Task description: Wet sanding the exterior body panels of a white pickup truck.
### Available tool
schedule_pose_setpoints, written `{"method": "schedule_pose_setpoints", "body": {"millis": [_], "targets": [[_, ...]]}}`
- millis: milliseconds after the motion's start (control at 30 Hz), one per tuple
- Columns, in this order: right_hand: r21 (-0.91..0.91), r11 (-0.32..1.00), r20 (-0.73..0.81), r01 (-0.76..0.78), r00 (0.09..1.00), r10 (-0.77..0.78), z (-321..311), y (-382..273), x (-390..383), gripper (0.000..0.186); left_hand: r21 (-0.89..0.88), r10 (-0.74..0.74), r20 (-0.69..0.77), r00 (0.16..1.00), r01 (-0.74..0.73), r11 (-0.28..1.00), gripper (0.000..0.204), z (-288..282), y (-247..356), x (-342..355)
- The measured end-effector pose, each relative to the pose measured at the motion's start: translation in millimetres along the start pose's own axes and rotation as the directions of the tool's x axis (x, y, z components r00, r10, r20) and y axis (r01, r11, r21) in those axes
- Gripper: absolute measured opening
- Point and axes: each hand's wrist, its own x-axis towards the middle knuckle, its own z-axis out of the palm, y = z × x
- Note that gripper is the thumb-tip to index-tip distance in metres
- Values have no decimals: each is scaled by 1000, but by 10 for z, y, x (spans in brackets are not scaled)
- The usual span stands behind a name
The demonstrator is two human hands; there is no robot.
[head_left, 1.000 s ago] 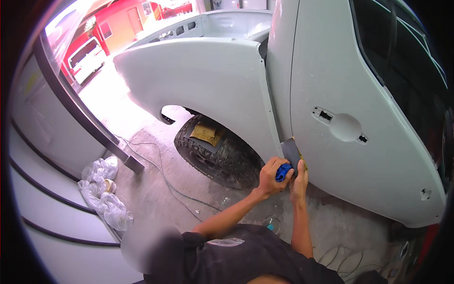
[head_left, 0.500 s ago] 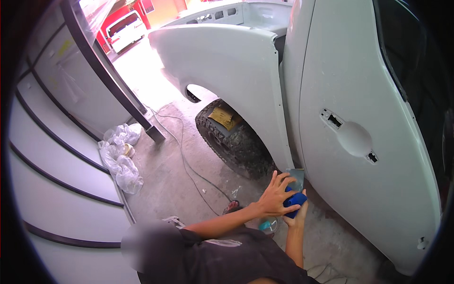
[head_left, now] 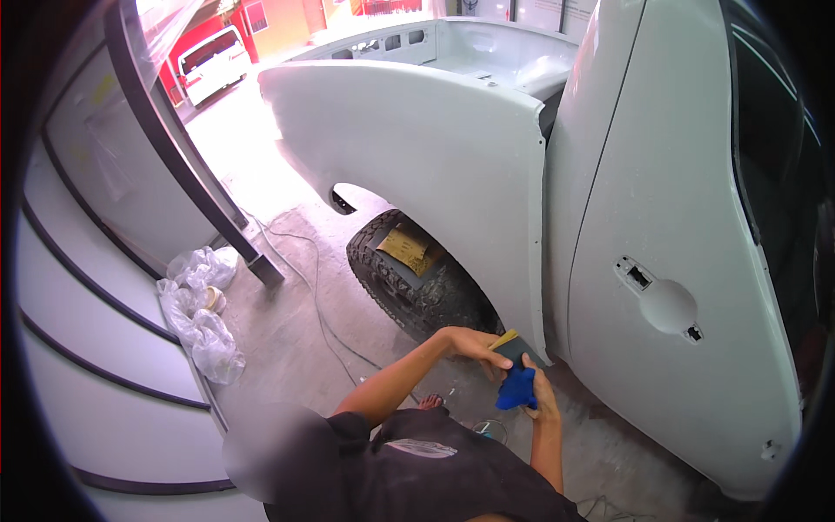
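Observation:
My left hand [head_left: 472, 344] has its fingers closed on the upper left edge of a dark grey sandpaper sheet [head_left: 514, 346]. A yellow backing shows along that edge. In my right hand [head_left: 543, 396] I hold a blue, soft-looking block [head_left: 517, 388] against the sheet's lower end, the thumb resting on the sheet. Both hands are close together, in front of the lower end of a pale grey truck fender panel [head_left: 417, 122]. Fingers under the block are hidden.
Beneath the panel's arch stands a black tyre [head_left: 391, 291] with a yellow sheet [head_left: 405, 250] on top. A pale door [head_left: 635, 200] rises at the right. A cable [head_left: 320, 300] crosses the concrete floor beside crumpled clear plastic [head_left: 207, 300]. A dark post [head_left: 178, 139] stands left.
My left hand has come off the blue block and moved to the sheet's edge. The sheet has turned and now shows its yellow side. The view has shifted slightly.

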Motion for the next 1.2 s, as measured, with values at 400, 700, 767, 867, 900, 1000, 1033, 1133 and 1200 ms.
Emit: {"method": "schedule_pose_setpoints", "body": {"millis": [400, 700, 767, 867, 900, 1000, 1033, 1133, 1200], "targets": [[-130, 992, -83, 0, 996, -11, 154, 131, 78, 45, -260, -35, -330, 943, -55, 964, 69, 91, 6, -202], [-236, 846, -344, 479, 773, -533, 824, 34, -74, 23, 213, 340, -939, 58, -678, 704, 43, 932, -11, 744], [-546, 454, -130, 704, 464, -876, 1072, -259, -75, 20, 218, 349, -937, 16, -754, 619, 42, 772, 233, 674], [-655, 85, 50, 751, 155, -987, 1370, -1056, -288, 14, 304, 571, -821, -27, -867, 396, 48, 775, 1292, 601], [-667, -37, 115, 744, 53, -992, 1420, -1325, -299, 13, 326, 630, -775, -47, -884, 334, 47, 689, 1611, 626], [-695, -347, 278, 629, -210, -937, 1494, -2244, -417, 10, 529, 840, -507, -192, -839, 127, 43, 502, 2636, 748], [-666, -449, 340, 596, -294, -893, 1576, -2579, -457, 9, 682, 884, -394, -251, -725, 98, 39, 313, 2978, 749], [-659, -623, 440, 421, -456, -774, 1937, -3659, -501, 29, 960, 958, -233, -165, -197, 200, 33, 30, 3875, 555], [-699, -583, 438, 415, -396, -807, 2466, -4402, -460, 34, 996, 989, -2, -145, 90, 15, 48, -345, 4327, 641]]}}
